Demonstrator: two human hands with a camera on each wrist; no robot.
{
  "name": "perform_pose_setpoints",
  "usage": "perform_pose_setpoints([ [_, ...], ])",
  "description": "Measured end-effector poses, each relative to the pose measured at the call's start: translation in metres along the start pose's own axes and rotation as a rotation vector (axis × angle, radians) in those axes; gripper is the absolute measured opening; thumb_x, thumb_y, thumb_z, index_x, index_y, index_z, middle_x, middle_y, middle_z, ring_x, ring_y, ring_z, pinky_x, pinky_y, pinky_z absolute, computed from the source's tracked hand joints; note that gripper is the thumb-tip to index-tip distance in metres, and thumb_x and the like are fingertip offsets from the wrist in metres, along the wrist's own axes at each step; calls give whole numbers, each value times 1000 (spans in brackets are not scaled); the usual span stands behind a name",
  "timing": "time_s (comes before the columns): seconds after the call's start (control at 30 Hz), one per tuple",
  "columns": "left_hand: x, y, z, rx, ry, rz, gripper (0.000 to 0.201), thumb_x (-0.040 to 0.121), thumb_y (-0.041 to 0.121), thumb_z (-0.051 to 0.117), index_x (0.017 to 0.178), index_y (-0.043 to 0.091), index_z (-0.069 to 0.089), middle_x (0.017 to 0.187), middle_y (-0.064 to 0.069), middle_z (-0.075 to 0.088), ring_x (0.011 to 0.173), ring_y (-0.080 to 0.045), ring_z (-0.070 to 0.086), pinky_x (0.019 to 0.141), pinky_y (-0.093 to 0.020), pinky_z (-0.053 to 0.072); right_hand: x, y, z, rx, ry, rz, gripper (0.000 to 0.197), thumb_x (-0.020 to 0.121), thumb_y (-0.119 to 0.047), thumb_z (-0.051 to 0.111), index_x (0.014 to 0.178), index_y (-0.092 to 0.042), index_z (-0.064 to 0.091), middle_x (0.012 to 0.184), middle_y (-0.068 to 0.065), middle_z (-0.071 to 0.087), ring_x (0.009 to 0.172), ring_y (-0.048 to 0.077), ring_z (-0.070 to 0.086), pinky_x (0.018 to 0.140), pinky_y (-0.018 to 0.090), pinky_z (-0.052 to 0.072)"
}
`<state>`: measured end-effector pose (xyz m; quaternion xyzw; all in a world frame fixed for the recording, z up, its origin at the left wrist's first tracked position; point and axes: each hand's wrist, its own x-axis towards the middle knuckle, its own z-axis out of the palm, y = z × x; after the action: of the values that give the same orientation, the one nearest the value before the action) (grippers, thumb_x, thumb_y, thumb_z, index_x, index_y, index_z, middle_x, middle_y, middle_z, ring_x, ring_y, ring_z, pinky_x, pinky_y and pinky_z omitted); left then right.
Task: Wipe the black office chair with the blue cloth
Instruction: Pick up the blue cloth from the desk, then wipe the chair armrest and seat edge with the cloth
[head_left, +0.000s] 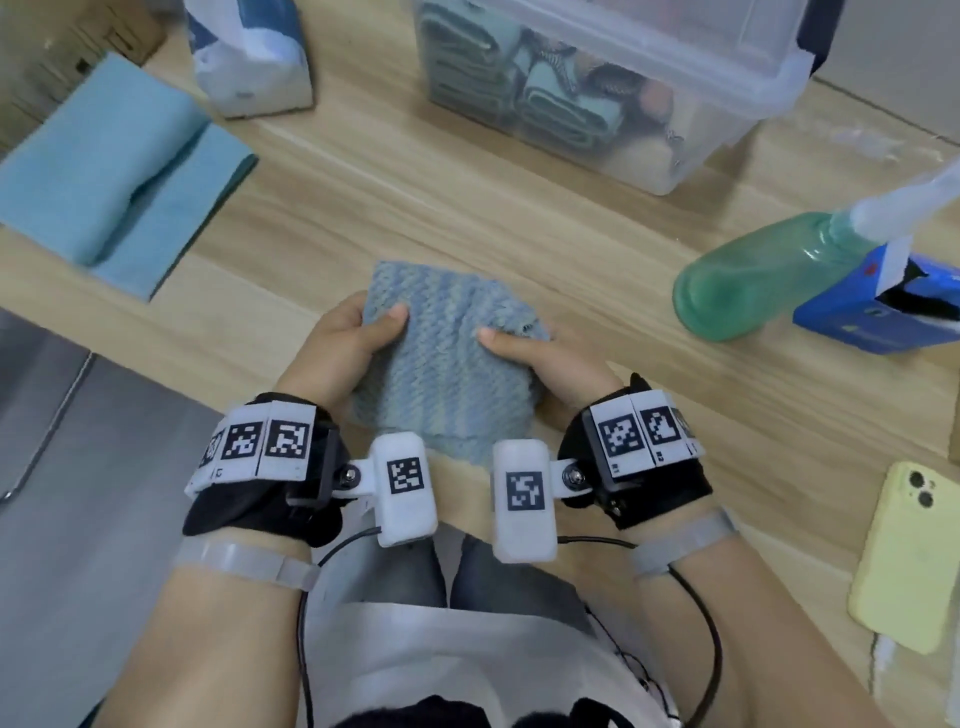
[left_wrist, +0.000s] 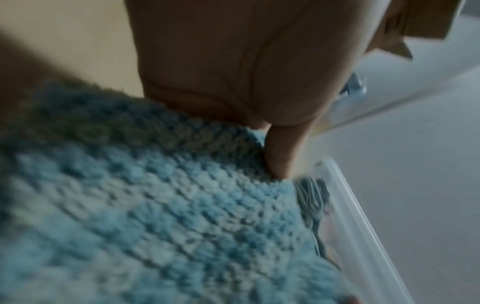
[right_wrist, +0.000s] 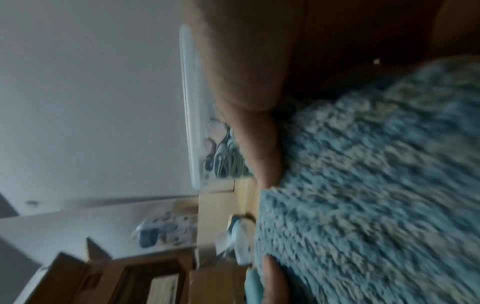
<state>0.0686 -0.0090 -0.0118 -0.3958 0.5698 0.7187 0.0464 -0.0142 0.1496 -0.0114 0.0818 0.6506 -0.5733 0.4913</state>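
While each hand, left hand (head_left: 345, 343) and right hand (head_left: 540, 364), pinches the blue cloth (head_left: 441, 358), a wooden table (head_left: 467, 218) fills the frame. Upper centre stands a clear bin (head_left: 727, 104); grey floor (head_left: 78, 467) lies lower left.

A nubby, fluffy weave is shown by the blue cloth (head_left: 447, 358), its pile matt and rough. The table (head_left: 519, 228) is seen as pale wood-grain with a smooth, slightly satin face. Clear, glossy plastic is presented by the storage bin (head_left: 727, 104), and translucent green plastic by the spray bottle (head_left: 748, 280). A smoother, flat matt fabric is shown by the folded teal cloth (head_left: 114, 171). The phone case (head_left: 909, 561) appears as matt pale-yellow plastic or rubber
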Motion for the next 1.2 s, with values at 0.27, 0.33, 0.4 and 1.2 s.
perform_pose_setpoints([
  [0.27, -77, -61, -73, -340, 447, 120, 14, 94, 20, 43, 100, 19, 56, 101, -1, 65, 88, -12, 66, 80, -30, 55, -4, 12, 96, -21, -402, 45, 28, 82, -8, 65, 109, -10, 61, 116, 18, 66, 105, 33, 64, 94, 52, 50],
  [0.33, -100, -80, -93, -426, 548, 113, 14, 94, 19, 42, 98, 18, 56, 97, -1, 65, 79, -6, 68, 71, -24, 56, -8, 25, 129, -110, -508, 75, 32, 79, 0, 64, 109, -12, 60, 109, 13, 68, 97, 28, 67, 87, 44, 55],
  [0.4, -124, -102, -112, -512, 647, 86, 18, 94, 19, 42, 104, 13, 55, 99, -3, 65, 81, -9, 68, 70, -25, 57, -11, 43, 161, -189, -603, 112, 32, 77, 4, 64, 104, -14, 61, 97, 7, 70, 83, 19, 70, 73, 34, 60],
  [1.2, -341, -342, -279, -1244, 1386, -63, 16, 92, 28, 49, 93, 18, 62, 91, 1, 68, 80, -9, 67, 60, -20, 53, -107, 291, 492, -1017, -894, 694, 57, 65, -10, 78, 118, -4, 57, 111, 16, 69, 91, 29, 70, 65, 38, 60],
])
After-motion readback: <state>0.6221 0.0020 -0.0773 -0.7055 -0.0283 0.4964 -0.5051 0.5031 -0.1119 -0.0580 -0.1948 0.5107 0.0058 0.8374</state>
